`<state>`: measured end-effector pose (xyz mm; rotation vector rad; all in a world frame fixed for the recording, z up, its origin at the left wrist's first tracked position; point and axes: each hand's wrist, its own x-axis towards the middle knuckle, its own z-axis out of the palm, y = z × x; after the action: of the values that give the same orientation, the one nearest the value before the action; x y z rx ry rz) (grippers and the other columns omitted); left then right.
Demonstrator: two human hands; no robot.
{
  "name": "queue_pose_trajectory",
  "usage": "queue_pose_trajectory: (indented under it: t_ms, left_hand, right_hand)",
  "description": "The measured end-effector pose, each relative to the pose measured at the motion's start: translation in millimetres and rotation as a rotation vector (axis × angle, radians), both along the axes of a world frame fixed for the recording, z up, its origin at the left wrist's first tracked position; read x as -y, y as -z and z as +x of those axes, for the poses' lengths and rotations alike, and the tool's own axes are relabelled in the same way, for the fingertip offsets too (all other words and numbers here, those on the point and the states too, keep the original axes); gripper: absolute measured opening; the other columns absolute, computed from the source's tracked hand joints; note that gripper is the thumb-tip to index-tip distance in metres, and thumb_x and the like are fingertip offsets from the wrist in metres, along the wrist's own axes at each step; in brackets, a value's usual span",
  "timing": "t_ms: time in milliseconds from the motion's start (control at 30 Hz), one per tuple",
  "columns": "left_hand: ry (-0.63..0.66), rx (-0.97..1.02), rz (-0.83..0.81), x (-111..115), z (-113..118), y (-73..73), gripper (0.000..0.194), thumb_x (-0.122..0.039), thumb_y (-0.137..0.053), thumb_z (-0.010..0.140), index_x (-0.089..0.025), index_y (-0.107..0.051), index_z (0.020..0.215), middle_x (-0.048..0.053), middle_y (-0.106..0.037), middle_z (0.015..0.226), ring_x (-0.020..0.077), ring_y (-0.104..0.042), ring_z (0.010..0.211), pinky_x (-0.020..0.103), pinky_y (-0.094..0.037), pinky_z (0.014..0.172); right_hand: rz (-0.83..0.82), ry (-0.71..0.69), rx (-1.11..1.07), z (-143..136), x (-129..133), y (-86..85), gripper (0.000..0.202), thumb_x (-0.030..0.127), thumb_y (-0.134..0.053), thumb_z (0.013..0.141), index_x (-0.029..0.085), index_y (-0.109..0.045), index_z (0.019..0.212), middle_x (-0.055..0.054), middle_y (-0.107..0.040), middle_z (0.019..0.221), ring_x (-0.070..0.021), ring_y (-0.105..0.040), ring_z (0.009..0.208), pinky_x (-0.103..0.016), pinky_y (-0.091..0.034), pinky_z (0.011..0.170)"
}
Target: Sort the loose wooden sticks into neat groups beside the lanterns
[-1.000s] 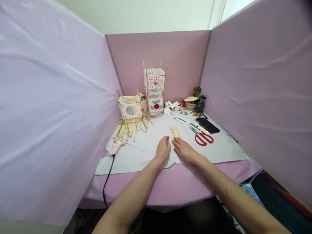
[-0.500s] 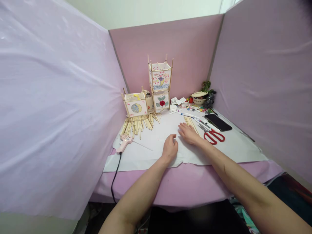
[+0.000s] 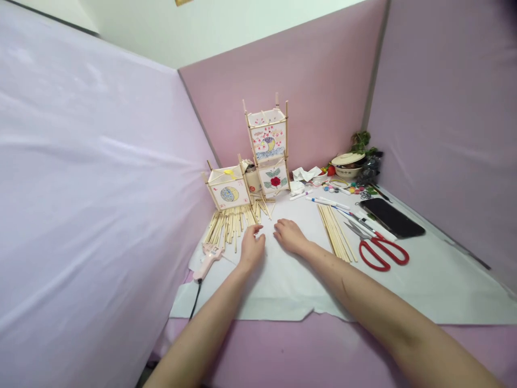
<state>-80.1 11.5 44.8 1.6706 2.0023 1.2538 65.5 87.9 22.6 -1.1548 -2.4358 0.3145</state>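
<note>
My left hand (image 3: 252,247) is over the white cloth (image 3: 278,291), thumb and fingers bent and apart, with nothing visible in it. To its right, my right hand (image 3: 289,236) is palm down with its fingers loosely bent, and it shows no object. A gap separates the two hands. Nearest my left hand is a spread heap of short wooden sticks (image 3: 230,223), with a pink glue gun (image 3: 209,261) below it. Right of my right hand lie longer thin sticks (image 3: 335,234) and red-handled scissors (image 3: 382,252).
A two-tier stick lantern (image 3: 268,145) and a lower lantern with a moon drawing (image 3: 229,194) stand at the back. On the right are pens (image 3: 328,203), a black phone (image 3: 391,217) and a lidded bowl (image 3: 348,166). Pink panels (image 3: 283,70) enclose the table.
Both hands have moved left, toward the short sticks and away from the long ones. My right hand no longer lies beside the long sticks. The camera view has tilted and shifted.
</note>
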Motion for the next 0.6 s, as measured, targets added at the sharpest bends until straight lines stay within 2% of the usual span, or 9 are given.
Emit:
queue_pose_trajectory:
  t_ms: [133, 233, 300, 400, 500, 600]
  left_hand:
    - [-0.089, -0.097, -0.082, -39, -41, -1.9, 0.025, -0.012, -0.05, 0.077, -0.015, -0.062, 0.099, 0.01, -0.065, 0.108, 0.0226, -0.058, 0.104, 0.037, -0.042, 0.095]
    - [-0.134, -0.163, -0.125, -65, -57, -4.4, 0.024, -0.012, -0.051, 0.076, -0.015, -0.064, 0.096, 0.011, -0.066, 0.106, 0.0239, -0.058, 0.103, 0.038, -0.042, 0.095]
    - [-0.163, -0.195, -0.139, -80, -63, -5.6, 0.025, -0.011, -0.051, 0.075, -0.014, -0.065, 0.095, 0.011, -0.066, 0.106, 0.0245, -0.058, 0.103, 0.038, -0.042, 0.094]
    - [-0.197, -0.222, -0.148, -99, -66, -4.1, 0.025, -0.009, -0.052, 0.073, -0.015, -0.065, 0.093, 0.011, -0.067, 0.103, 0.0246, -0.06, 0.1, 0.036, -0.043, 0.092]
    - [-0.236, -0.229, -0.142, -113, -65, 1.4, 0.022, -0.008, -0.054, 0.069, -0.016, -0.064, 0.087, 0.009, -0.068, 0.094, 0.0233, -0.061, 0.094, 0.034, -0.044, 0.089]
    - [-0.371, -0.225, -0.078, -121, -67, 4.8, 0.021, -0.011, -0.057, 0.069, -0.016, -0.059, 0.089, 0.009, -0.064, 0.095, 0.0239, -0.059, 0.096, 0.036, -0.043, 0.089]
  right_hand:
    - [-0.007, -0.011, -0.032, 1, -1, 3.6, 0.03, 0.026, -0.049, 0.092, 0.009, -0.063, 0.112, -0.018, -0.054, 0.127, -0.0254, -0.044, 0.121, -0.034, -0.027, 0.106]
    - [-0.029, -0.02, -0.102, 6, -3, 6.8, 0.032, 0.018, -0.045, 0.091, 0.005, -0.062, 0.115, -0.02, -0.052, 0.129, -0.0261, -0.043, 0.124, -0.033, -0.028, 0.107]
    - [-0.071, -0.01, -0.171, 9, -5, 7.9, 0.036, 0.01, -0.039, 0.09, 0.004, -0.059, 0.12, -0.021, -0.049, 0.134, -0.0257, -0.04, 0.128, -0.033, -0.028, 0.107]
    - [-0.147, -0.01, -0.291, 12, -6, 4.9, 0.044, 0.003, -0.035, 0.086, 0.009, -0.056, 0.124, -0.017, -0.042, 0.141, -0.0236, -0.04, 0.129, -0.033, -0.033, 0.105]
    - [-0.188, -0.046, -0.377, 11, -4, -2.8, 0.046, 0.002, -0.033, 0.084, 0.014, -0.057, 0.121, -0.014, -0.041, 0.141, -0.0211, -0.05, 0.119, -0.031, -0.039, 0.099]
    - [-0.213, -0.066, -0.391, 9, 0, -9.0, 0.042, 0.002, -0.039, 0.082, 0.014, -0.057, 0.118, -0.015, -0.043, 0.136, -0.0198, -0.057, 0.106, -0.03, -0.044, 0.092]
